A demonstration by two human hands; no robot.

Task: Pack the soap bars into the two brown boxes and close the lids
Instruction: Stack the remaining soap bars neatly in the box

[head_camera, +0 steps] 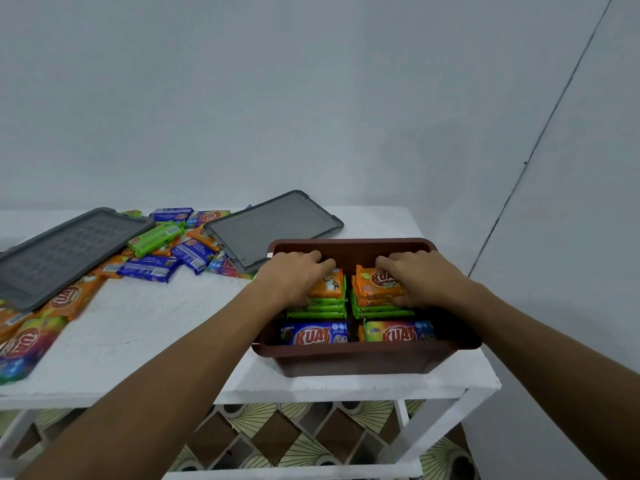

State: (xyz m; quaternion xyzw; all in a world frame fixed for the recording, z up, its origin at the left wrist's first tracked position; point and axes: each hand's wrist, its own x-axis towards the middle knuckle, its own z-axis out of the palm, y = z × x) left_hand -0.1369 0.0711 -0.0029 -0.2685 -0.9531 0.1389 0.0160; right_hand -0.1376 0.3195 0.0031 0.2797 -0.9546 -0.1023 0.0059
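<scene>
Two "KUAT" soap bars (356,333) front the brown box (353,358), lower right; behind, left hand (299,277) and right hand (415,278) each grip orange-topped stacks.

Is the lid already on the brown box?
No: the brown box is open, both hands pressing soap bars inside, and the nearest grey lid lies on the table behind it.
</scene>
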